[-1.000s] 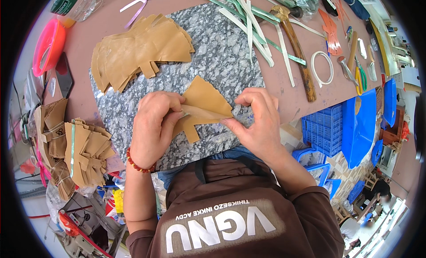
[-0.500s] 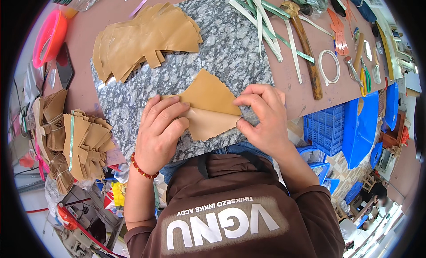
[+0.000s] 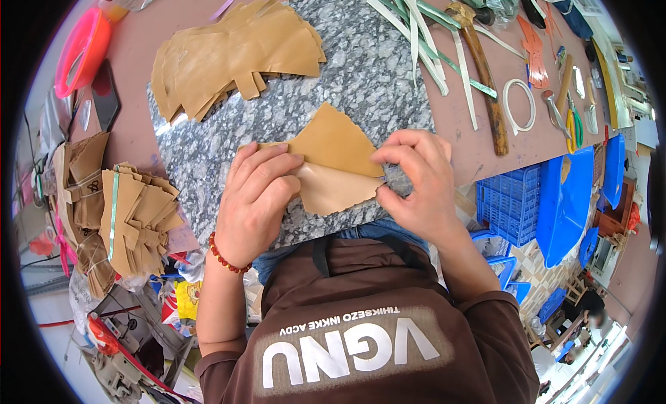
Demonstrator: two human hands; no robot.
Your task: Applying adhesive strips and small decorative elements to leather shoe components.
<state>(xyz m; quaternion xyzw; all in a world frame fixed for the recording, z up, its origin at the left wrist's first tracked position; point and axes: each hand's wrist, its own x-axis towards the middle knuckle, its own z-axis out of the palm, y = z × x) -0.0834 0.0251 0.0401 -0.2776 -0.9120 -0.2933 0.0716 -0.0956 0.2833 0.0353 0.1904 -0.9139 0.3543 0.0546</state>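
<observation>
Tan folded piece [image 3: 340,139], crease left-to-right; left hand [image 3: 255,192] half-curled atop, grip unclear; right hand [image 3: 422,185] at right corner, thumb-forefinger parted.

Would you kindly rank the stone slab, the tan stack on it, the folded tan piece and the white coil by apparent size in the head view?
1. Stone slab
2. Tan stack
3. Folded tan piece
4. White coil

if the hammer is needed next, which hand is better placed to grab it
Probably the right hand: it is nearer the hammer, off to the right, while the left hand rests on the folded tan piece.
</observation>
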